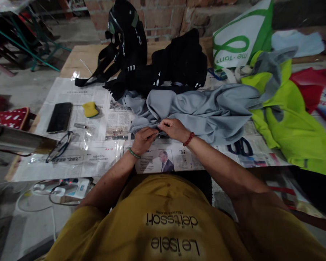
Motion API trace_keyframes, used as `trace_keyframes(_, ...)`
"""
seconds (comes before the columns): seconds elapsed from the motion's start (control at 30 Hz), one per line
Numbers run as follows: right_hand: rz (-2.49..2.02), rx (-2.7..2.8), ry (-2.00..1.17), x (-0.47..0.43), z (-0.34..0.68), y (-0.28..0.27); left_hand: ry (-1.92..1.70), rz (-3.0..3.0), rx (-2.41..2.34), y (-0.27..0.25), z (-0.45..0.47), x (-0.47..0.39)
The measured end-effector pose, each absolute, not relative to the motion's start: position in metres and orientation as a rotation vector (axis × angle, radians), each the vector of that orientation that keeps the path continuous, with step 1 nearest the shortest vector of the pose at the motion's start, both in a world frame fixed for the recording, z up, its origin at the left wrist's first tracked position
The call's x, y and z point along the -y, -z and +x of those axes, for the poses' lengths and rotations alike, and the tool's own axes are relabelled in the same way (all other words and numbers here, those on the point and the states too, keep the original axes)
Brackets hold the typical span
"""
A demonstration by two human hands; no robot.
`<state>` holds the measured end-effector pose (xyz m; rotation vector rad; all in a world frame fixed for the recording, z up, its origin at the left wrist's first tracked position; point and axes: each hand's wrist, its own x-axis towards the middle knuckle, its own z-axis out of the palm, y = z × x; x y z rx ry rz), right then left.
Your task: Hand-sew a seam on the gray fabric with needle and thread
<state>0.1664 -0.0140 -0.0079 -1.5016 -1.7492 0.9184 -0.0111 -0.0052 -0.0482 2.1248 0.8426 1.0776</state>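
At centre frame I see my left hand (143, 139) and right hand (173, 128) both pinching the near hem of the soft grey fabric garment (195, 108). It looks light and limp; the folded edge gives the surest hold. It lies on newspaper sheets (97, 159) over a wooden table (70, 61), with a brick wall (163, 18) at top.

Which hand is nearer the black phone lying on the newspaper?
Left. The left hand pinches the grey garment edge, with the black phone off to its left. The right hand grips the same edge on the far side, further away.
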Motion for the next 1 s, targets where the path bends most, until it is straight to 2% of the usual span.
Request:
trace_keyframes(0.17, -1.413, 1.922, -0.767, 0.016, 0.172, 0.004, -1.065, 2.017, -0.918, 0.046, -0.012, 0.003)
trace_keyframes(0.33, -1.355, 1.868, -0.278, 0.026, 0.191, -0.005, -1.090, 1.852, -0.913, 0.046, -0.011, 0.001)
trace_keyframes(0.5, -1.238, 2.023, 0.046, 0.049, 0.192, 0.019, -1.049, 1.707, -0.936, 0.048, -0.010, -0.002)
trace_keyframes(0.7, -1.248, 2.138, 0.139, 0.052, 0.178, 0.048, -0.968, 1.646, -0.914, 0.046, -0.012, -0.004)
trace_keyframes(1.0, -1.235, 2.135, 0.175, 0.039, 0.171, 0.044, -0.951, 1.674, -0.897, 0.046, -0.013, -0.004)
